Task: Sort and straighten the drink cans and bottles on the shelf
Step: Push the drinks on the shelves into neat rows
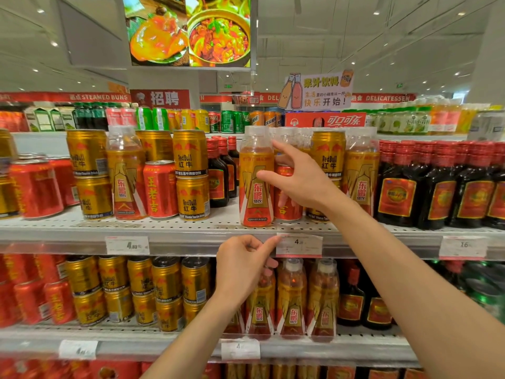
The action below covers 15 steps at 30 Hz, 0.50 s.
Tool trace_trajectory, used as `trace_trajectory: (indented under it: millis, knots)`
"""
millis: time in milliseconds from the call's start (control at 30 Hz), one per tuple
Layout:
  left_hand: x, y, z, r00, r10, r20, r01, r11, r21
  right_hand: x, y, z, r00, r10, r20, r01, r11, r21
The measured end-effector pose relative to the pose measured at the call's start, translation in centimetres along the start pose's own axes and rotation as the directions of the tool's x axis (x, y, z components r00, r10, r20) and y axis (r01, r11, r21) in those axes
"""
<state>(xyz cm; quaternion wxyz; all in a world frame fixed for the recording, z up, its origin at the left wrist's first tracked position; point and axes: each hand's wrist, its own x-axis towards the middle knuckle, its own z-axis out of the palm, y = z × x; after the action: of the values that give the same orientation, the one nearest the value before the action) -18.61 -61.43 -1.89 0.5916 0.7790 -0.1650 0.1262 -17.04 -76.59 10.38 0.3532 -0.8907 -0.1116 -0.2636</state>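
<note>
The right hand [303, 184], spread wide and holding nothing, is reaching in from five o'clock, its thumb touching the upright orange bottle [255, 203] standing at its nine o'clock on the shelf [164, 228].

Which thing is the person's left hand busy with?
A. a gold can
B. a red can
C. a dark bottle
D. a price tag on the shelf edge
D: the left hand is at the shelf edge below the drinks, and its fingers pinch the left end of the price tag, touching no can or bottle.
</note>
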Motion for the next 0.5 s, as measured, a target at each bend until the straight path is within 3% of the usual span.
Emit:
trace_trajectory:
  millis: [500]
  knots:
    - [0.2,-0.1,-0.1,1.0,0.013,0.022,-0.013,1.0,0.017,-1.2,0.0,-0.7,0.992,-0.077,-0.098,0.074,0.997,-0.034]
